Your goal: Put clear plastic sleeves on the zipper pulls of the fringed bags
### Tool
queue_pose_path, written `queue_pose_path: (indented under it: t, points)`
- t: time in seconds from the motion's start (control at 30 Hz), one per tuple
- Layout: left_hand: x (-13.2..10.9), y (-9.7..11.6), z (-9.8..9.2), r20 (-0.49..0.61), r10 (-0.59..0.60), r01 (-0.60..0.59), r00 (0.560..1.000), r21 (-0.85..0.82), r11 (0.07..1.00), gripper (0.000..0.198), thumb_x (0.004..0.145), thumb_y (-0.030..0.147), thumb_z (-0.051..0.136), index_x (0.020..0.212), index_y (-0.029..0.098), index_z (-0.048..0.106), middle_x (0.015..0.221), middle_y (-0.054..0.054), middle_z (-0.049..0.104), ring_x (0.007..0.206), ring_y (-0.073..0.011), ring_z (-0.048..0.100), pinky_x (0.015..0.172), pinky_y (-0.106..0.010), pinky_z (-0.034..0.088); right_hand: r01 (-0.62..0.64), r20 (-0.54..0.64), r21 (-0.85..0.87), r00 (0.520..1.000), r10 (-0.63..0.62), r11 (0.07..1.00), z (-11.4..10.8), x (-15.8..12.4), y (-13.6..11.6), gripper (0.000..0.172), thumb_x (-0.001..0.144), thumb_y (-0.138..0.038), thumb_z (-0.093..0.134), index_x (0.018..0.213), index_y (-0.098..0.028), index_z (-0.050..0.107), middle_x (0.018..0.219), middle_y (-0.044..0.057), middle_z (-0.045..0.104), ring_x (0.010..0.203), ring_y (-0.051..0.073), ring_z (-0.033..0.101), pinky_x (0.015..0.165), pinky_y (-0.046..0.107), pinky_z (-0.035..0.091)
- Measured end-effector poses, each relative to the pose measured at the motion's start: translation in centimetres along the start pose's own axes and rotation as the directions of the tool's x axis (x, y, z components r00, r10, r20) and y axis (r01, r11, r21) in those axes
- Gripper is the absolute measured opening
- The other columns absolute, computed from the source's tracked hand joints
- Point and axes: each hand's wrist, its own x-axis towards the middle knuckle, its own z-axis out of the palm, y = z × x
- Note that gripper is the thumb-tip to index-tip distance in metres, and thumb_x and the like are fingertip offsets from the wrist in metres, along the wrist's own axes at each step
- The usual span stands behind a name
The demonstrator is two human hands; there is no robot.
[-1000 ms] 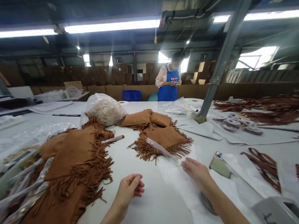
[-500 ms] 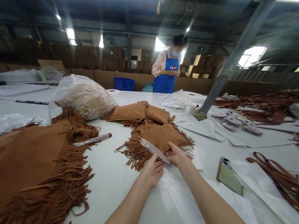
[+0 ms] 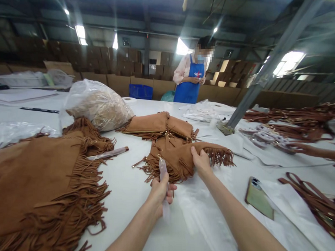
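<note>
My left hand [image 3: 160, 192] is closed around a plastic-wrapped strap [image 3: 163, 169], which hangs from a gold ring on a brown fringed bag [image 3: 180, 156]. My right hand [image 3: 201, 161] grips the front edge of that bag, thumb on top, and its right part is raised and folded over. More brown fringed bags [image 3: 148, 124] lie just behind it, one with a zip along its edge. To the left spreads a large pile of brown fringed bags [image 3: 42, 175], with another wrapped strap [image 3: 109, 154] beside it.
A stuffed clear plastic bag [image 3: 100, 106] stands back left. On the right lie a green phone [image 3: 258, 199], brown straps [image 3: 315, 204] and wrapped bundles [image 3: 264, 136], where another person's hand [image 3: 298, 148] reaches in. A grey post [image 3: 265, 77] rises from the table; a person in a blue apron [image 3: 191, 80] stands beyond.
My left hand has closed round the wrapped strap and swung it upright. My right hand has moved off the strap to the bag and lifted its edge. Another person's hand has appeared at right.
</note>
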Motion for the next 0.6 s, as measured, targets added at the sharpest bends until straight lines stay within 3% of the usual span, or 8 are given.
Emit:
queue_pose_path:
  t: [0.07,0.17,0.3,0.37,0.5,0.6]
  points:
    - [-2.1,0.6,-1.8,0.036,0.046,-0.05,0.998,0.116,0.992,0.045,0.074,0.06,0.06,0.089,0.02,0.045,0.053,0.005,0.052,0.03,-0.0039,0.033,0.032,-0.014,0.016,0.042,-0.004,0.046,0.999,-0.042,0.998,-0.2,-1.5,-2.3,0.034,0.075,-0.044,0.06,0.097,-0.018,0.063,0.1,0.007,0.071,0.106,0.025,0.059,0.09,0.035,0.049]
    - [-6.6,1.0,-4.9,0.134,0.133,-0.162,0.982,0.241,0.957,0.051,0.07,0.064,0.059,0.095,0.021,0.047,0.048,0.01,0.046,0.029,-0.0044,0.031,0.032,-0.015,0.018,0.071,0.067,0.213,0.994,-0.087,0.974,-1.0,-5.0,-6.0,0.041,0.076,-0.047,0.06,0.106,-0.019,0.06,0.106,0.005,0.07,0.1,0.022,0.062,0.086,0.034,0.052]
    - [-15.3,0.3,-10.1,0.288,0.157,-0.24,0.945,0.279,0.93,0.042,0.068,0.052,0.069,0.085,0.017,0.053,0.065,0.001,0.06,0.046,-0.0064,0.048,0.044,-0.018,0.035,-0.089,0.278,0.452,0.959,-0.046,0.888,-3.4,-11.7,-10.2,0.042,0.07,-0.045,0.07,0.103,-0.021,0.06,0.103,0.004,0.071,0.1,0.024,0.063,0.085,0.037,0.054]
    - [-20.0,-0.8,-13.2,0.341,0.139,-0.248,0.93,0.298,0.922,0.04,0.066,0.048,0.073,0.086,0.017,0.056,0.073,-0.002,0.063,0.05,-0.0062,0.049,0.046,-0.017,0.033,-0.185,0.367,0.457,0.93,0.006,0.87,-4.7,-15.5,-11.2,0.04,0.069,-0.043,0.071,0.101,-0.021,0.062,0.101,0.005,0.072,0.1,0.025,0.063,0.086,0.039,0.053]
    - [-28.2,-5.1,-19.0,0.338,-0.074,-0.055,0.938,0.355,0.933,0.056,0.072,0.061,0.063,0.113,0.024,0.053,0.057,0.005,0.054,0.037,-0.0051,0.032,0.04,-0.019,0.017,-0.343,0.503,0.371,0.856,0.123,0.863,-6.4,-22.6,-10.0,0.036,0.071,-0.041,0.07,0.101,-0.021,0.064,0.1,0.006,0.072,0.099,0.026,0.064,0.087,0.04,0.052]
    - [-31.8,-10.4,-22.5,0.305,-0.148,0.037,0.941,0.343,0.939,0.058,0.064,0.066,0.067,0.098,0.02,0.061,0.055,0.005,0.049,0.042,-0.005,0.032,0.044,-0.02,0.017,-0.442,0.612,0.248,0.761,0.214,0.862,-6.4,-26.8,-7.0,0.039,0.071,-0.043,0.068,0.101,-0.02,0.064,0.097,0.008,0.072,0.095,0.027,0.065,0.086,0.041,0.051]
